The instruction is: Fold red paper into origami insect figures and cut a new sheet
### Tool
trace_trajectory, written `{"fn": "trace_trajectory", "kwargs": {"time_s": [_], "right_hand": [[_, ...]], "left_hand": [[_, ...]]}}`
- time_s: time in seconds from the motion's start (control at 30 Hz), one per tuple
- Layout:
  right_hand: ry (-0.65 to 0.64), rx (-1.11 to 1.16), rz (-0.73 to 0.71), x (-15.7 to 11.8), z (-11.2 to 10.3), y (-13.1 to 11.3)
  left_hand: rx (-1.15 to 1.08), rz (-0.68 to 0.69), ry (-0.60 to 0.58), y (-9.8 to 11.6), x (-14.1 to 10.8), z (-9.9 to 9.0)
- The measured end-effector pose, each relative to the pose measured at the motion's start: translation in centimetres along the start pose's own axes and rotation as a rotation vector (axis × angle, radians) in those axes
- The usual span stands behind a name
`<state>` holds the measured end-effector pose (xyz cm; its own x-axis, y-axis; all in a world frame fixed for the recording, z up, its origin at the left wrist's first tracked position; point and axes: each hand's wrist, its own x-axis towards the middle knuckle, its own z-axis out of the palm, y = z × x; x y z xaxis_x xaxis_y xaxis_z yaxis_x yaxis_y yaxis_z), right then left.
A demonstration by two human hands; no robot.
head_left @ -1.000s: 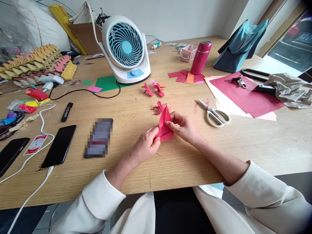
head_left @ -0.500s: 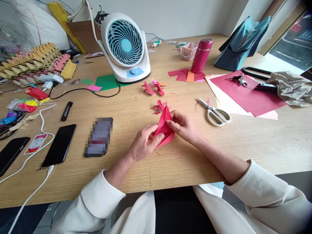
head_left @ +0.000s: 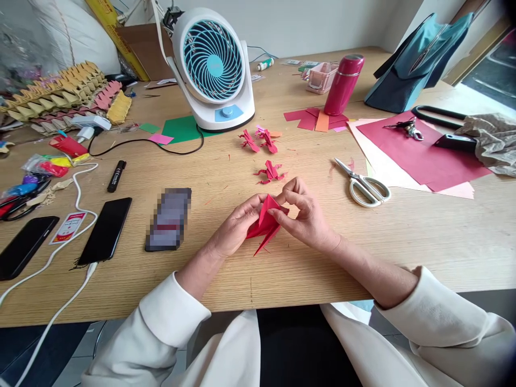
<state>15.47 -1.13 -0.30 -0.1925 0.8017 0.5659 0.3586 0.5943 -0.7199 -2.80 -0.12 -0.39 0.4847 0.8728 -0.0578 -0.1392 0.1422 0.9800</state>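
Between both hands, above the wooden table [head_left: 226, 279], is a partly folded red paper [head_left: 266, 223] with pointed flaps. My left hand [head_left: 238, 226] is closed round its left side. My right hand [head_left: 304, 215] pinches the upper right part between thumb and fingers. Just beyond the hands lies a small folded red paper figure [head_left: 270, 171] with thin curled limbs. Farther back are two similar red figures, one on the left [head_left: 249, 141] and one on the right [head_left: 267, 141], close together.
White-handled scissors [head_left: 367, 191] lie open to the right, before large red sheets [head_left: 435, 156]. A fan [head_left: 213, 70] and a pink bottle [head_left: 344, 86] stand behind. At left are phones [head_left: 105, 231], a black marker [head_left: 116, 176] and a white cable [head_left: 76, 188].
The red paper has been turned and its flaps spread, with a narrow point now towards me. My right hand has shifted its hold. The whole view has moved slightly.
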Motion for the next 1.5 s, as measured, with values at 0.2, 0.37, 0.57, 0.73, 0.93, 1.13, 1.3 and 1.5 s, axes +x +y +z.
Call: {"fn": "trace_trajectory", "kwargs": {"time_s": [0.2,0.37,0.57,0.73,0.93,1.13,1.3,1.5], "right_hand": [[0.007,0.031,0.006,0.2,-0.2,-0.1],[-0.081,0.097,0.069,0.4,-0.5,-0.1],[-0.066,0.247,0.281,0.3,-0.3,0.0],[-0.097,0.357,0.342,0.3,-0.3,-0.3],[-0.124,0.331,0.309,0.3,-0.5,-0.3],[-0.089,0.325,0.224,0.5,-0.7,-0.5],[-0.101,0.265,0.187,0.5,-0.9,-0.8],[-0.07,0.243,0.12,0.5,-0.9,-0.8]], "left_hand": [[0.088,0.024,-0.062,-0.3,-0.1,-0.3],[0.22,0.017,0.001,-1.1,-0.5,-0.2],[0.134,-0.044,-0.039,-0.3,-0.6,0.2],[0.14,-0.053,-0.156,0.6,-0.6,0.4],[0.091,-0.079,-0.188,-0.2,-0.5,0.1],[0.001,-0.156,-0.223,-0.4,-0.5,-0.4],[-0.033,-0.161,-0.296,-0.6,-0.5,-0.5],[0.014,-0.129,-0.302,-0.8,-0.5,-0.9]]}}
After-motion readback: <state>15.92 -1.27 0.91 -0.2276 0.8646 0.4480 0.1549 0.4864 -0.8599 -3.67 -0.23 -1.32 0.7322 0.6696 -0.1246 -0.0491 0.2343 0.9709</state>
